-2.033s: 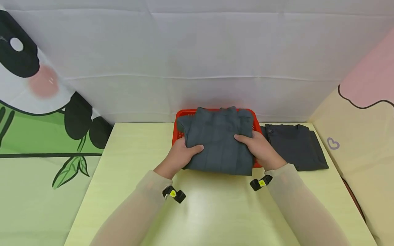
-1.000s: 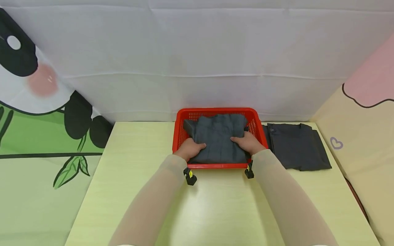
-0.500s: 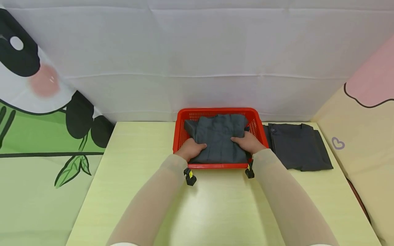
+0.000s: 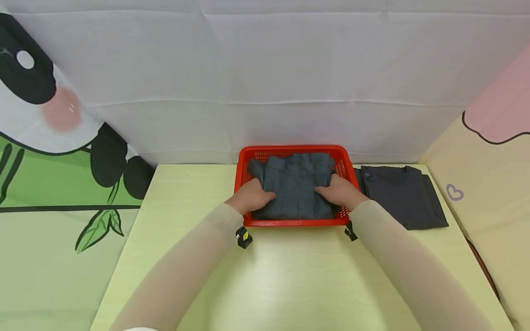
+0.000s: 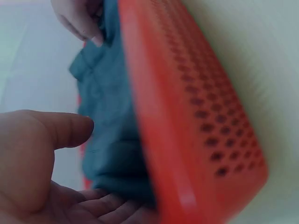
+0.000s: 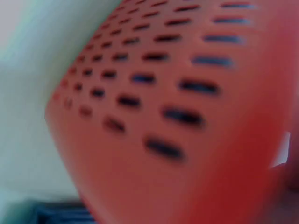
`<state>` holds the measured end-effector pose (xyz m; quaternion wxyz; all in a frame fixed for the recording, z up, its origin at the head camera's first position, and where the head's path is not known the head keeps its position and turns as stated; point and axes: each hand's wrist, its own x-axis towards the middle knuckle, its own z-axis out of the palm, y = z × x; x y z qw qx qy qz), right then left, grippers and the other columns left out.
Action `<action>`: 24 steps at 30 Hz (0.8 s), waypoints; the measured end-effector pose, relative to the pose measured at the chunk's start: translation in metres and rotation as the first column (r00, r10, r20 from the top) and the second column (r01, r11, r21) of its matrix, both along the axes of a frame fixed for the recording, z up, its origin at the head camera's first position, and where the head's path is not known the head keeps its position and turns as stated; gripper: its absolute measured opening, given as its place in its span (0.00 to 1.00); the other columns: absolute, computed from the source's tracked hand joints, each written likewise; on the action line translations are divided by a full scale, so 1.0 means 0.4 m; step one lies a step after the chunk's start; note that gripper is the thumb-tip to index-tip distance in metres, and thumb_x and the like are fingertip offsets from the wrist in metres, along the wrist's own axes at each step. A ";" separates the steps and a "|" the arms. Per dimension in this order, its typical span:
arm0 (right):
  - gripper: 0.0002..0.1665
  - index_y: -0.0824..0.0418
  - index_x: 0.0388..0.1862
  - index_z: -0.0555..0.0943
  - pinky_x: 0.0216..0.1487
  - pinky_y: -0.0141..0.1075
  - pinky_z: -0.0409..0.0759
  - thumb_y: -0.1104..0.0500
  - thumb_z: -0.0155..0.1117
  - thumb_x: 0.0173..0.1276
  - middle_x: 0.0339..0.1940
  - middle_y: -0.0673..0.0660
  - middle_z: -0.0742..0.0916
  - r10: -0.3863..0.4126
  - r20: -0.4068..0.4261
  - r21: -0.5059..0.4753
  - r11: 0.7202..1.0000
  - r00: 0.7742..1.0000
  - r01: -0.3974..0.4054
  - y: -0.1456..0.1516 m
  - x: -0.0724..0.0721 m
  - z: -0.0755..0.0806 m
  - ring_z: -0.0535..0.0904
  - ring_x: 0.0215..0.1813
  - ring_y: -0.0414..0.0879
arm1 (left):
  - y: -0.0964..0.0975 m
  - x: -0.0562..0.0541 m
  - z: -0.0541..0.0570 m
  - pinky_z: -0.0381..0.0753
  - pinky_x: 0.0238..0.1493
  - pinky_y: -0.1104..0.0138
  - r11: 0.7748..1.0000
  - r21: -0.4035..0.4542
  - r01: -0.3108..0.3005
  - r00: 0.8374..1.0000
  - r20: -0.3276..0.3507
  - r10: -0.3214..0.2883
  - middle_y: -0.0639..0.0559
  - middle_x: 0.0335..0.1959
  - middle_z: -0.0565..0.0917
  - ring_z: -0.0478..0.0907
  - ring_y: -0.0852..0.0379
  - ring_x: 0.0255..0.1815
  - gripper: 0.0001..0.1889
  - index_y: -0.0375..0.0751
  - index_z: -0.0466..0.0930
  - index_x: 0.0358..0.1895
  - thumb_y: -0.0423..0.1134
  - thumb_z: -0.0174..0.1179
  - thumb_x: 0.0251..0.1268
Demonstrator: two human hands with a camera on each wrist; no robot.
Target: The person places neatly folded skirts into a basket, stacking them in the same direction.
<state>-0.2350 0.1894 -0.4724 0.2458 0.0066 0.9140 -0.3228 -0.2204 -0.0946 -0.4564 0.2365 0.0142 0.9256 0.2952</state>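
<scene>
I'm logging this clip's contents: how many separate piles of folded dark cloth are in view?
2. One bundle lies in the red basket; the other pile lies on the table, right of the basket. Each may hide further folded pieces underneath.

Staged tabletop booth; room beyond can't be told. Pale wood-look tabletop is boxed in by printed cloth: creased white backdrop across top of frame, cartoon panda-like face upper left, purple heart at right. Black wrist cameras on both sleeves.
</scene>
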 end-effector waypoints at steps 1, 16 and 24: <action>0.54 0.77 0.80 0.47 0.72 0.58 0.68 0.42 0.57 0.77 0.77 0.73 0.66 0.022 -0.013 0.029 0.999 1.000 -0.022 0.004 0.006 0.010 0.69 0.71 0.65 | -0.005 0.003 0.012 0.79 0.61 0.55 1.000 -0.012 0.015 1.000 -0.020 -0.015 0.38 0.63 0.78 0.78 0.46 0.54 0.36 0.26 0.67 0.70 0.53 0.60 0.73; 0.42 0.67 0.75 0.63 0.60 0.56 0.79 0.40 0.59 0.77 0.64 0.65 0.79 -0.001 -0.129 -0.051 0.999 0.992 -0.006 0.116 0.137 0.073 0.76 0.62 0.61 | -0.094 -0.003 0.015 0.86 0.44 0.53 0.982 -0.027 -0.185 0.927 -0.337 0.165 0.38 0.49 0.80 0.80 0.45 0.40 0.30 0.26 0.66 0.67 0.46 0.58 0.72; 0.41 0.65 0.72 0.68 0.63 0.58 0.76 0.36 0.58 0.77 0.66 0.64 0.78 -0.086 -0.165 -0.151 0.987 0.983 0.061 0.136 0.155 0.072 0.73 0.66 0.61 | -0.095 -0.016 -0.059 0.84 0.38 0.55 0.953 -0.042 -0.300 0.940 -0.182 0.288 0.37 0.40 0.81 0.82 0.44 0.35 0.25 0.27 0.66 0.58 0.50 0.50 0.77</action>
